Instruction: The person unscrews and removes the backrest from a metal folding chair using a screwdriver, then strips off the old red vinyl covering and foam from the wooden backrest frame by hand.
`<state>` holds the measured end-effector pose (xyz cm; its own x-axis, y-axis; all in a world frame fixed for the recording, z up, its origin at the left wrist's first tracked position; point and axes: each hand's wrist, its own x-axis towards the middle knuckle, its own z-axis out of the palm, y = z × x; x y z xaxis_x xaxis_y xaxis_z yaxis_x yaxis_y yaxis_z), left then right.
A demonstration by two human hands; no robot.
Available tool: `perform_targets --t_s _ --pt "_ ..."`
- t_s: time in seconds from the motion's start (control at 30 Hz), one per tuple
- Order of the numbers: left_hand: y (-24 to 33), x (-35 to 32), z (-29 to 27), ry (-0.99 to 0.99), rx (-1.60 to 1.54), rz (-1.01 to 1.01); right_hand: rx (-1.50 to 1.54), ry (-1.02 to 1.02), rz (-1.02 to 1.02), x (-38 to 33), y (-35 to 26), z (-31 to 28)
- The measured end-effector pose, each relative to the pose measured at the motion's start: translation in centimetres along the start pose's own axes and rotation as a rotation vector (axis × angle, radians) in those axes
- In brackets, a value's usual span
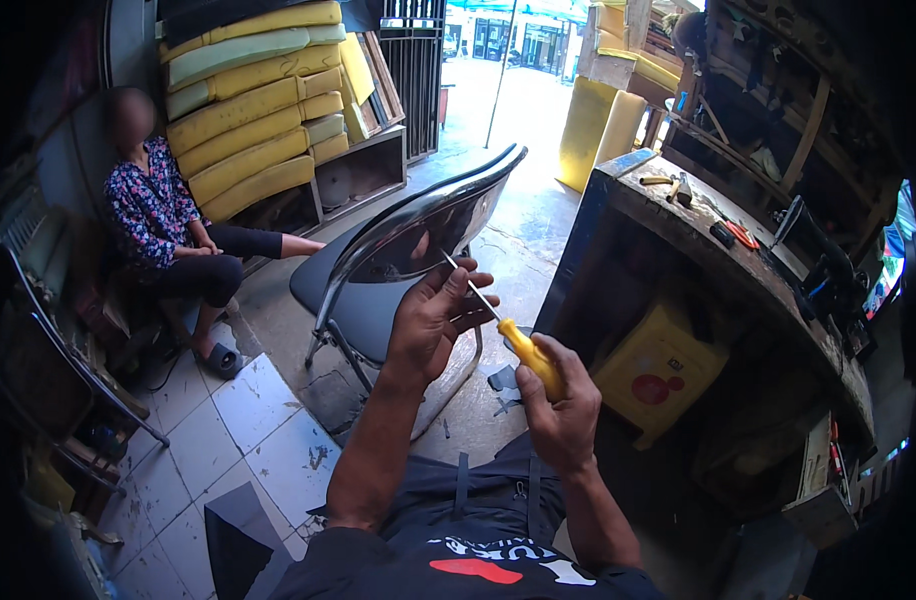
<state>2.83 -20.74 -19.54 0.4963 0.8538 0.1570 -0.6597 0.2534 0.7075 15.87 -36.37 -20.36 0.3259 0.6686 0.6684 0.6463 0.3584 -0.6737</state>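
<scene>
My right hand (560, 405) is wrapped around the yellow handle of a screwdriver (526, 352), whose thin metal shaft slants up and to the left. At the shaft's far part is my left hand (440, 318), thumb and fingers curled in against the metal. Whether a small piece also sits between those fingertips is too small to tell. Just beyond both hands stands a grey-seated chair (353, 300) with a dark tubular frame, its curved back pointing away to the right. Neither hand touches the chair.
To the right a worn workbench (628, 185) carries pliers (743, 235), a hammer (683, 190) and a dark sewing machine (833, 265). Under it sits a yellow plastic stool (663, 370). A seated person (158, 215) is at left, before stacked yellow foam cushions (248, 120). Grey scraps (505, 380) lie on the floor.
</scene>
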Motion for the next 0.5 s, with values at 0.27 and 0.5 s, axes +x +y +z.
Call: perform_targets --t_s 0.27,0.5 --pt "1.7 -3.1 -4.8 0.101 0.019 0.048 0.067 -0.146 -0.044 -2.4 -1.5 4.3" --pt "3.0 -2.9 -5.4 0.076 0.082 0.027 0.067 -0.131 -0.017 -2.9 -3.0 5.3"
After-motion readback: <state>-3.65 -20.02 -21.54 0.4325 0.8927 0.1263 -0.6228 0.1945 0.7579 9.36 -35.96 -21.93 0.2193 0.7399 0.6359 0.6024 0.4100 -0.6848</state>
